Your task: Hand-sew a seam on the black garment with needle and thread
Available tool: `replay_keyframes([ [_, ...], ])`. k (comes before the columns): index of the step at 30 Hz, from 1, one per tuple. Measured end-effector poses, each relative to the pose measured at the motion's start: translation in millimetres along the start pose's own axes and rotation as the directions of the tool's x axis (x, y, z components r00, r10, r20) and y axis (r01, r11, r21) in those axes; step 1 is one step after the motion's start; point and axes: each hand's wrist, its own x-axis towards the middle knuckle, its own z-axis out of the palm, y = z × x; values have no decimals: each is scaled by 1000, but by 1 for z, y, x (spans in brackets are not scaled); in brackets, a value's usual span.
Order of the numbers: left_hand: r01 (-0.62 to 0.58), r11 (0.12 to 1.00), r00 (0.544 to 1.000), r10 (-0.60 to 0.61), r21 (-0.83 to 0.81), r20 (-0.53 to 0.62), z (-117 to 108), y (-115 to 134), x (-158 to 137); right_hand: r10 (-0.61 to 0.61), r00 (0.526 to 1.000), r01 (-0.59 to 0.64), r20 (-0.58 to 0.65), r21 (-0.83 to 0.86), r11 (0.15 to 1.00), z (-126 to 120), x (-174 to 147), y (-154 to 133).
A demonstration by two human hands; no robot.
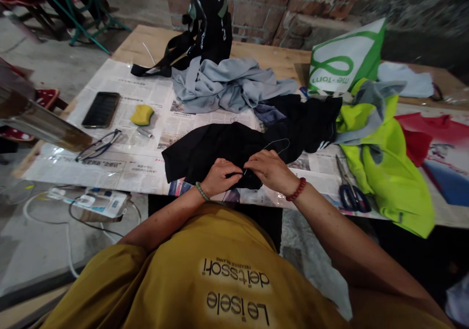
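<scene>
A black garment (220, 141) lies bunched on the newspaper-covered table in front of me. My left hand (221, 176), with a green beaded bracelet at its wrist, pinches a fold of it near the edge. Opposite, my right hand (270, 170), wearing a red beaded bracelet, has thumb and forefinger closed on a sewing needle (245, 171), a thin bright sliver at the cloth. A pale thread (283, 140) loops up behind the right hand. The fingertips of both hands nearly meet; the exact spot where the needle enters the fabric is too small to make out.
Scissors (350, 192) and a neon-yellow garment (388, 172) lie right. Grey cloth (227, 82), a black bag (212, 23) and a green-white bag (344, 60) stand behind. Left are a phone (101, 109), yellow sponge (142, 115), glasses (98, 146) and a bottle (54, 123).
</scene>
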Motion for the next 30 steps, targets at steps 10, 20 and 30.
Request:
replay_keyframes([
  [10, -73, 997, 997, 73, 1, 23, -5, 5, -1, 449, 891, -372, 63, 667, 645, -9, 15, -14],
  [20, -166, 984, 986, 168, 57, -23, -7, 8, -2, 448, 864, -468, 231, 696, 544, -11, 24, -19],
  [30, -270, 952, 957, 282, 143, -69, -5, 11, -3, 467, 861, -505, 201, 427, 750, -8, 25, -20],
])
